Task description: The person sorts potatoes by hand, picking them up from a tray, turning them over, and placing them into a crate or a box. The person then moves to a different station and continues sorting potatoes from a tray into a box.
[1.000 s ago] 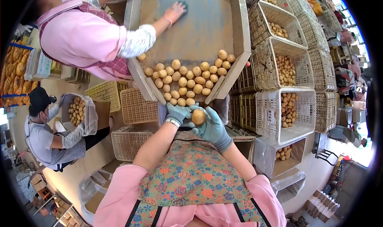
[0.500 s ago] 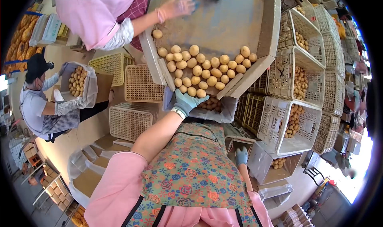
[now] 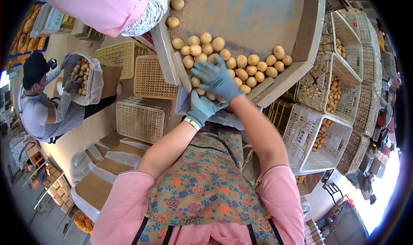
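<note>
- Right hand (image 3: 217, 80), in a blue glove, is spread wide over the potatoes (image 3: 241, 61), slightly blurred.
- Left hand (image 3: 201, 107), also gloved, is at the near mouth of the tray (image 3: 258, 12), close beside the right hand, against the nearest potatoes. Its fingers are partly hidden, so I cannot tell how far they are closed. A watch (image 3: 192, 123) circles its wrist.
- Potatoes crowd the tray's near end in a loose band; two more lie farther off, along the left wall.
- Far left, a co-worker's pink sleeve (image 3: 101, 6) and patterned cuff (image 3: 148, 15) reach beside the tray.
- Left of the tray sit slatted crates (image 3: 157, 75). Beyond them, a person (image 3: 41, 111) in a black cap has a lined box (image 3: 95, 81) of potatoes.
- Right, pale bins (image 3: 297, 133) stand close together, several holding potatoes.
- Nearest, a flowered apron (image 3: 202, 180); lined cartons (image 3: 92, 189) lie to its left.
</note>
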`<state>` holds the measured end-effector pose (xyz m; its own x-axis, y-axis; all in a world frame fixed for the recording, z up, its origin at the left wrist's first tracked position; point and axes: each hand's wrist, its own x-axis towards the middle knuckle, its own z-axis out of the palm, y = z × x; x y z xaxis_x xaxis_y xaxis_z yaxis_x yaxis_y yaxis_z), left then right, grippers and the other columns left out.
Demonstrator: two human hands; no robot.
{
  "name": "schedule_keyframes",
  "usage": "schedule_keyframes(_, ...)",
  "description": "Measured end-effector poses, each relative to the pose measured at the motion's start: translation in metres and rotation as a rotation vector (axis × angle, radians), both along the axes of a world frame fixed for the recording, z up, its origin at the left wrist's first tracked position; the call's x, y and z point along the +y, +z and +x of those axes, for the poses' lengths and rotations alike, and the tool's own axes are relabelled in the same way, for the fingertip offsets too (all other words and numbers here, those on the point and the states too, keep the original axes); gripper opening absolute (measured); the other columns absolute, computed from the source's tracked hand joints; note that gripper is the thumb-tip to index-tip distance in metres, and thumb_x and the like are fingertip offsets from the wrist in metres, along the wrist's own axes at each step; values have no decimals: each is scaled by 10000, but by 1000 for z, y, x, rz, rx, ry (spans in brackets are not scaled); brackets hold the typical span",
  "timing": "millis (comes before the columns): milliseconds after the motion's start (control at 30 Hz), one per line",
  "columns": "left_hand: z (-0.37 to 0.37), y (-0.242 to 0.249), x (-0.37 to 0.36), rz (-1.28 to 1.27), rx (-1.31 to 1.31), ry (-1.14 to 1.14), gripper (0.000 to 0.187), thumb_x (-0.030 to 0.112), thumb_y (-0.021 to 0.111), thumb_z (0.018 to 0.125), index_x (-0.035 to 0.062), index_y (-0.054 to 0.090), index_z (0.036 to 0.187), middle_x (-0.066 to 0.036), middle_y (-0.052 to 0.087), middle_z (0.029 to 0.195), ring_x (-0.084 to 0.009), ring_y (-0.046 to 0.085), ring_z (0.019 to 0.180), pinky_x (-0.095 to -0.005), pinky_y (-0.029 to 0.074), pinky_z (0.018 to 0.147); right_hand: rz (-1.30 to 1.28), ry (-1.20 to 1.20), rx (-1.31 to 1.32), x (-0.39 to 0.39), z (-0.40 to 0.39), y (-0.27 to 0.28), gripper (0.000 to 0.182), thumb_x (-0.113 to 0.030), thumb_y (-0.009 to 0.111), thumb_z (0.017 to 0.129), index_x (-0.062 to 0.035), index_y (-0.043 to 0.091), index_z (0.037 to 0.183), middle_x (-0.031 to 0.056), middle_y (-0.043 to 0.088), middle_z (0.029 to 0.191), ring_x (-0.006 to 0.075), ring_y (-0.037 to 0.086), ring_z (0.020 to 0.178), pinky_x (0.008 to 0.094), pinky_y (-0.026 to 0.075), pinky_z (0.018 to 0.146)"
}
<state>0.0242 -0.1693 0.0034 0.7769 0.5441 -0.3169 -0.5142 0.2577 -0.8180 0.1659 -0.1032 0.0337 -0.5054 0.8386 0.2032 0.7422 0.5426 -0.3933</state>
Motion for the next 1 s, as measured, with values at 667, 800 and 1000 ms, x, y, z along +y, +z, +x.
schedule_keyframes(667, -6, 11, 9, 404, 508, -140, 759, 651, 325, 1042, 202, 245, 1649, -126, 221, 1711, -435, 249, 1549, -779, 234, 1171, 85, -583, -218, -81, 104, 82, 336, -167, 681, 915, -99, 691, 1244, 97, 703, 1237, 286, 626, 1205, 516, 364, 1185)
schedule_keyframes(800, -4, 13, 10, 378, 563, -159, 763, 648, 332, 1040, 197, 246, 1650, -123, 220, 1714, -416, 227, 1561, -768, 241, 1175, 97, -653, -206, -87, 92, 72, 261, -177, 668, 899, -118, 743, 1142, 55, 752, 1112, 252, 670, 1126, 505, 352, 1191)
schedule_keyframes(1000, -3, 13, 11, 319, 671, -271, 693, 580, 363, 1051, 173, 314, 1610, -112, 288, 1673, -383, 276, 1537, -725, 272, 1181, 124, -723, -164, -87, 90, 69, 255, -186, 666, 902, -128, 748, 1136, 45, 753, 1118, 247, 670, 1122, 506, 354, 1187)
